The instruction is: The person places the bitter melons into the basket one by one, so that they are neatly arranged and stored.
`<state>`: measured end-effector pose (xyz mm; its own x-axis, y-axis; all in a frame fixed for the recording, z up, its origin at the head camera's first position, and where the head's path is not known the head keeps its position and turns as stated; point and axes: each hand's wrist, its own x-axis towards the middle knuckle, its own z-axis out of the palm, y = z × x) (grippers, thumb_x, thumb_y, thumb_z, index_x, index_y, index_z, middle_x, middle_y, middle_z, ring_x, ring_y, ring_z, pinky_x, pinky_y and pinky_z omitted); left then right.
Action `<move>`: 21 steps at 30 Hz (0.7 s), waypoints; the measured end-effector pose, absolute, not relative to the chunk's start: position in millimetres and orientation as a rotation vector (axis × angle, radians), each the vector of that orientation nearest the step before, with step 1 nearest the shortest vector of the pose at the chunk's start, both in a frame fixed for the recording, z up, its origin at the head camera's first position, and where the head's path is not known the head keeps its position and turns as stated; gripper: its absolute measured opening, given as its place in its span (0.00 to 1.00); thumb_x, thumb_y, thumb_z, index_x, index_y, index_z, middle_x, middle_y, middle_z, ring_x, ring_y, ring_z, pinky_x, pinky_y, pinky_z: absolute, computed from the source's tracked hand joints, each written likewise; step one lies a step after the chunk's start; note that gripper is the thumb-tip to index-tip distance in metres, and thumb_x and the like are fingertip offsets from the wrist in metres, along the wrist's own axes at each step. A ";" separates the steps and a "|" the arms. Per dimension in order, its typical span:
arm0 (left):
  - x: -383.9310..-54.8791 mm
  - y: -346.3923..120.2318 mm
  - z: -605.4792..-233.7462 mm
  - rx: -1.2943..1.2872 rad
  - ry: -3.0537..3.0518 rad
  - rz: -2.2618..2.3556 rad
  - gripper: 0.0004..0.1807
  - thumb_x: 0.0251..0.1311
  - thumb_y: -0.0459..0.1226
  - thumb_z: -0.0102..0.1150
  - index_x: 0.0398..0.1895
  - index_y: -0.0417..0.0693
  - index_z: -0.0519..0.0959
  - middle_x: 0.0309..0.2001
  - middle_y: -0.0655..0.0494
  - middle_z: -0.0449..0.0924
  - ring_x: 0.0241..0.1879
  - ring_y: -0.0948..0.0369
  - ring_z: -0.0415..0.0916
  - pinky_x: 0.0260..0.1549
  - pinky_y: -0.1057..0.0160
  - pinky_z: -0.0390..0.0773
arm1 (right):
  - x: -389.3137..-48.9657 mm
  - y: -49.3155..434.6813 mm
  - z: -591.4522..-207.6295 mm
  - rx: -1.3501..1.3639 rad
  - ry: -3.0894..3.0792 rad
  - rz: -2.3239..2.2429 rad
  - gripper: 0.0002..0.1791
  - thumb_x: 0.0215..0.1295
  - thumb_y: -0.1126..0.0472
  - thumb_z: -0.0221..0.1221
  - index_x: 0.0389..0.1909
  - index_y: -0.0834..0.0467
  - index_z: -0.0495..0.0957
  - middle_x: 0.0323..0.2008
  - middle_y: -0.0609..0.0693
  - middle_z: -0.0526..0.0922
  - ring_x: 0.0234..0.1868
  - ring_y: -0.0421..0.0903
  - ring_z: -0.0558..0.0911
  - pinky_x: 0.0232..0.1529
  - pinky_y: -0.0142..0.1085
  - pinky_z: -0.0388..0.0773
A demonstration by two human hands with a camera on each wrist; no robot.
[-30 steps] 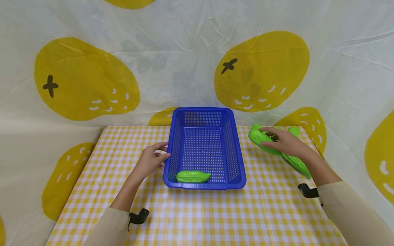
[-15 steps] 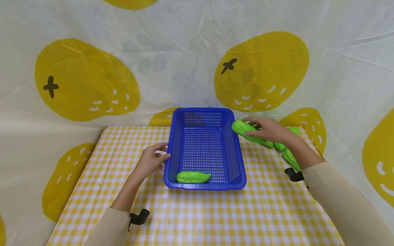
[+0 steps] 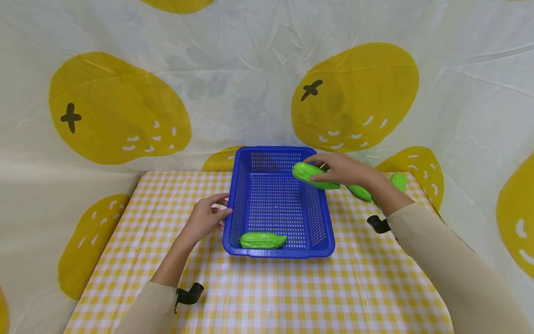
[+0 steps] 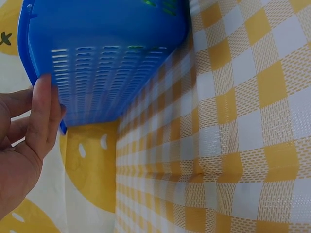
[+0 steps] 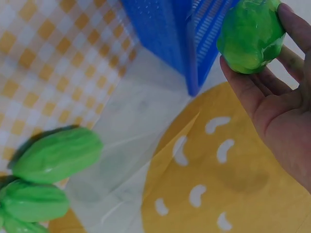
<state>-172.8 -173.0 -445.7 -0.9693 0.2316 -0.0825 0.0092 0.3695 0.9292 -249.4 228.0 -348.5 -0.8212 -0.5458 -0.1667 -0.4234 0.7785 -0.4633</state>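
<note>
My left hand [image 3: 203,218] holds the left rim of the blue plastic basket [image 3: 319,199], thumb and fingers at its edge. In the left wrist view these fingers [image 4: 41,109] lie against the basket's outer wall. Over the basket's far right rim, my right hand [image 3: 344,169] grips a glossy, ridged bright green bitter melon [image 3: 308,174], apparently artificial. The right wrist view shows this melon's rounded end [image 5: 250,39] between thumb and fingers. Another bitter melon [image 3: 263,240] lies crosswise inside the basket, along the near wall.
More bitter melons [image 5: 58,155] lie on the table at the far right, one [image 3: 399,182] near the back edge, partly hidden by my right arm. A yellow checked cloth [image 3: 267,297] covers the table. White fabric with yellow fruit prints [image 3: 233,93] hangs behind and at the sides.
My right hand has carried a bitter melon leftward from the pile at the right to above the basket's right rim. The left hand and the basket stay where they were.
</note>
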 end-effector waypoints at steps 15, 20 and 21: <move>-171.6 -172.4 -449.1 0.239 2.406 1.662 0.29 0.68 0.29 0.64 0.72 0.39 0.72 0.54 0.37 0.78 0.30 0.59 0.85 0.23 0.55 0.91 | -254.2 173.9 -353.7 -0.893 2.573 -0.561 0.30 0.73 0.50 0.64 0.72 0.52 0.73 0.59 0.54 0.83 0.55 0.52 0.83 0.55 0.48 0.85; -172.3 -174.5 -445.7 0.240 2.418 1.648 0.29 0.68 0.29 0.64 0.72 0.39 0.72 0.55 0.37 0.78 0.31 0.59 0.85 0.24 0.55 0.91 | -259.0 155.9 -352.8 -0.935 2.545 -0.478 0.29 0.73 0.49 0.64 0.71 0.54 0.74 0.64 0.54 0.81 0.64 0.54 0.80 0.63 0.50 0.83; -172.5 -174.5 -444.8 0.238 2.420 1.644 0.29 0.69 0.29 0.64 0.72 0.39 0.72 0.54 0.37 0.78 0.30 0.58 0.85 0.24 0.54 0.91 | -259.9 152.6 -352.7 -0.945 2.534 -0.465 0.29 0.73 0.48 0.64 0.71 0.54 0.74 0.63 0.54 0.81 0.64 0.54 0.80 0.63 0.50 0.82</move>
<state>-172.5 -174.5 -444.8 -0.9657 0.2472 -0.0790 0.0176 0.3660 0.9305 -259.9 152.6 -352.7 -0.6944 -0.6765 -0.2452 -0.5456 0.7171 -0.4337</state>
